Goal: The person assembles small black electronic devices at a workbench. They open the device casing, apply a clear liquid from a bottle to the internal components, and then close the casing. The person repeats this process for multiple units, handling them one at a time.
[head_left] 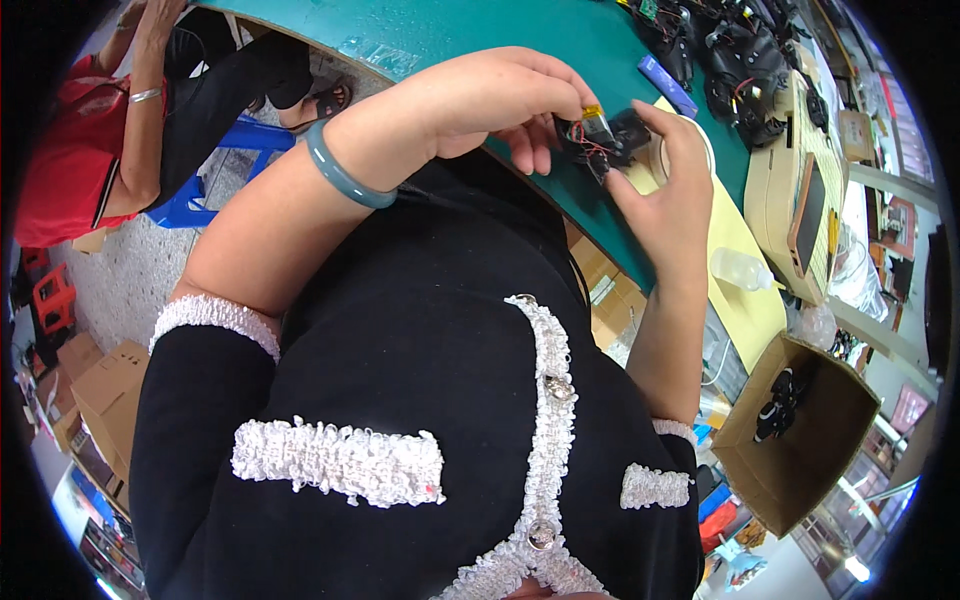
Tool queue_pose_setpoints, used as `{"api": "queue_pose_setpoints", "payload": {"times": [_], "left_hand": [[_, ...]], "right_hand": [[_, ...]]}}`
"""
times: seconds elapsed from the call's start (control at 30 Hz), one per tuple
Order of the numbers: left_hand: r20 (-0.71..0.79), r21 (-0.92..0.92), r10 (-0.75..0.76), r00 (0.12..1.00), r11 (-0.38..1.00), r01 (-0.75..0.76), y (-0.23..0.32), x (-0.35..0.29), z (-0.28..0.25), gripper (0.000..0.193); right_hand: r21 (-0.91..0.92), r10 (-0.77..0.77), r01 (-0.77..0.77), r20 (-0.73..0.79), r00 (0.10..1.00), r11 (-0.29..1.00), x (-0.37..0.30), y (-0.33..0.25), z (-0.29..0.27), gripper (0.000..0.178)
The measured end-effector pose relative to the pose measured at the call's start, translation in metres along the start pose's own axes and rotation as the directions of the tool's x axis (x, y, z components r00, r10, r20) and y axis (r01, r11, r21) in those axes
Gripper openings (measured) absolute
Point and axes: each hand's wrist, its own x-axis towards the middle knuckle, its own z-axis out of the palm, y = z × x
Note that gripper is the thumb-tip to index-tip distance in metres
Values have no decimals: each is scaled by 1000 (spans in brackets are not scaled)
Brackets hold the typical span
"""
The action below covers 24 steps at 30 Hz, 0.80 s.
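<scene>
Over the front edge of the green table, both hands hold a small black electronic device (622,135) with thin red and black wires. A flat silvery battery (597,128) with a yellow taped end shows on its left side. My left hand (500,105), with a blue-green bangle at the wrist, pinches near that yellow end, its lower fingers curled under. My right hand (677,180) grips the black casing from the right between thumb and forefinger. The innermost wires are too small to make out.
On the green table (440,30) lie a blue stick-like box (667,86) and a pile of black wired devices (745,60). Rightward are a clear bottle (740,268), a cream case (790,200) and a cardboard box (735,440). Another person (90,150) sits at the left.
</scene>
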Motion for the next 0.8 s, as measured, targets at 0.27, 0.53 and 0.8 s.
{"api": "queue_pose_setpoints", "payload": {"times": [0.27, 0.53, 0.8], "left_hand": [[13, 45, -1, 1000, 999, 1, 1, 2, 0, 32], [37, -84, -20, 999, 996, 23, -3, 4, -4, 34], [70, -155, 10, 998, 988, 1, -8, 5, -4, 43]], "right_hand": [[143, 61, -57, -26, 998, 988, -7, -2, -1, 55], [194, 153, -156, 31, 988, 968, -12, -10, -6, 57], [277, 167, -158, -8, 986, 948, -17, -7, -3, 55]]}}
